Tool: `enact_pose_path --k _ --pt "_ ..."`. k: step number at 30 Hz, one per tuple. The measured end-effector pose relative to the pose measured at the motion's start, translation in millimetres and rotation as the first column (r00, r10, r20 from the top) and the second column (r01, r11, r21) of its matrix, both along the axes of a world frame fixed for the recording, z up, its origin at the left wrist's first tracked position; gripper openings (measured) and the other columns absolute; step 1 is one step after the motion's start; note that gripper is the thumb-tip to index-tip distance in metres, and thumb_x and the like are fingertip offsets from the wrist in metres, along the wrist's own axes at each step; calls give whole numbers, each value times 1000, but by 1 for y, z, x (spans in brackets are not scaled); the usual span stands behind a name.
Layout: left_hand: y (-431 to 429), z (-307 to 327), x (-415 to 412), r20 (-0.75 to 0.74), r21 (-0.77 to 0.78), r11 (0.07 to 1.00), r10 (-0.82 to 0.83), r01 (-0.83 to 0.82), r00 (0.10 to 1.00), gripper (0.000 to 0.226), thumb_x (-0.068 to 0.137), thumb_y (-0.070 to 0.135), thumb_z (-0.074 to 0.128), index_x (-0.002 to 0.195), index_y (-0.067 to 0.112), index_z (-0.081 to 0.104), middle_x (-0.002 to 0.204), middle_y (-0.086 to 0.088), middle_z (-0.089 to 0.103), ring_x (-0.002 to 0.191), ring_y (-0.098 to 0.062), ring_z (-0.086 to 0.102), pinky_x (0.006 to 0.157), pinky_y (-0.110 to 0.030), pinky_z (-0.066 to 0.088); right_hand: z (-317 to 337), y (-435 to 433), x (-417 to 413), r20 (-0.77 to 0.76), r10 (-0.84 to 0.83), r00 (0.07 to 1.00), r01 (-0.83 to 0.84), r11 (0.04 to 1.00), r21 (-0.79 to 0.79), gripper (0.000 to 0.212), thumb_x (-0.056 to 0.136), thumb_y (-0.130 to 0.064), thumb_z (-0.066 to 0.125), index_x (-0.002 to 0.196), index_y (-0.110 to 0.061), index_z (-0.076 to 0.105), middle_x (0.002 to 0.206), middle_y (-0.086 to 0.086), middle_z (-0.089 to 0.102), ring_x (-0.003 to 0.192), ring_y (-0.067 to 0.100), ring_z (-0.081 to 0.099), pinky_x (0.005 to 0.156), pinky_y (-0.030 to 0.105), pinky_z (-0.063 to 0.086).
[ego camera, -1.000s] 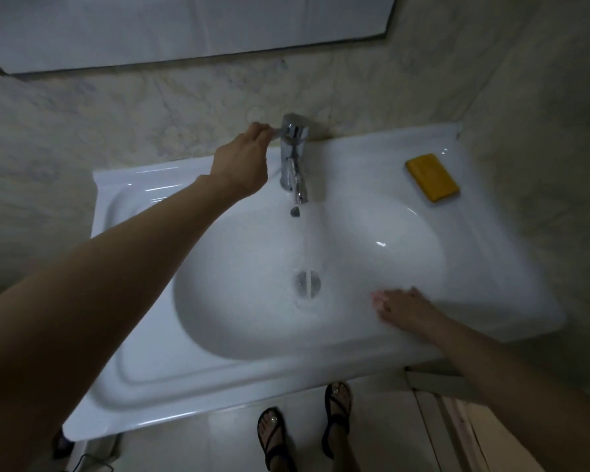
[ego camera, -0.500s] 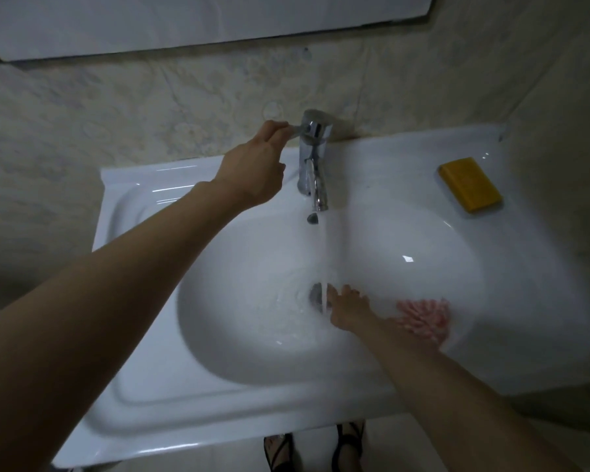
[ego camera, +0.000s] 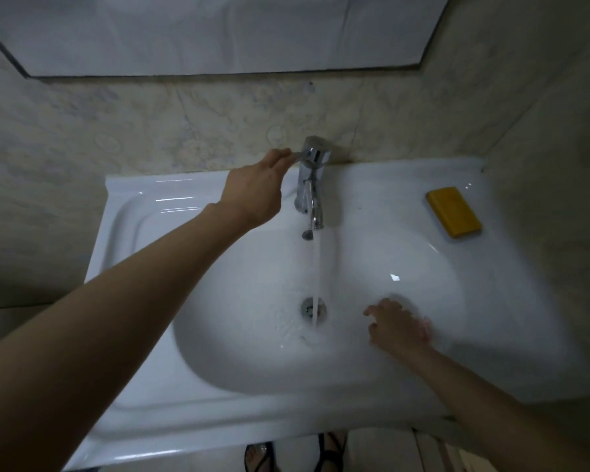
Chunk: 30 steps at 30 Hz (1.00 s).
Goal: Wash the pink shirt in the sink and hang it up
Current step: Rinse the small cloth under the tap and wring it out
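- Head view: a white sink (ego camera: 140, 212) is seen from above, with a chrome tap (ego camera: 312, 185) at its far middle and a stream of water (ego camera: 315, 274) running down onto the drain (ego camera: 313, 308).
- The left hand (ego camera: 256, 192) is stretched to the far side, and the tap lever (ego camera: 295, 155) is pinched at its fingertips.
- The right hand (ego camera: 397, 327) is held low in the near right of the basin, just right of the stream, with fingers spread. It is blurred, so whether anything is grasped cannot be told.
- Of the pink shirt (ego camera: 426, 326) only a faint pink smear is shown, at the right edge of the right hand, inside the basin. Its lie and shape cannot be made out.
- A yellow soap bar (ego camera: 454, 212) is laid on the far right ledge, well apart from both hands.
- The step in hand is judged to be the setting of the water flow, ahead of wetting; the washing proper is not yet begun and the task is taken to be at an early stage.
- For the next move, the lever would need to be let go once the flow suits, and the shirt brought left under the stream and soaked through. The soap would then have to be reached across the basin.
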<state>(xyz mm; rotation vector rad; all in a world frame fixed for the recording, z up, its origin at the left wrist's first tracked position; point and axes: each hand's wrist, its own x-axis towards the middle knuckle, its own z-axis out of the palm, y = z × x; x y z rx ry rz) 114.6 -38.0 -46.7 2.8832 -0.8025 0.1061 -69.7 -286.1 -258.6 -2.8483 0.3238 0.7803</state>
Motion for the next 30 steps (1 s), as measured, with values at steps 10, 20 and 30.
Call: enact_pose_path --k 10,20,30 --pt "10 -8 -7 -266 -1 999 45 -47 963 69 93 19 54 151 25 16 157 4 18 120 -27 53 89 -39 48 23 -24 -33 -252 114 961 -137 988 -77 58 86 -53 53 137 -27 42 141 5 43 130 26 37 107 33 24" --pt "59 -96 -86 -638 -122 858 316 -498 702 23 90 8 54 110 9 67 117 -17 61 112 -31 57 95 -29 41 38 58 -8 -500 -440 746 664 442 603 29 78 -30 76 97 -11 66 85 6 65 60 10 52 40 16 34" --pt "68 -116 -116 -764 -126 800 299 -587 572 22 93 8 50 108 6 66 115 -14 65 104 -28 64 88 -34 52 67 73 44 -810 -475 344 706 -439 557 17 95 7 40 91 1 56 100 28 54 83 44 63 48 47 56"
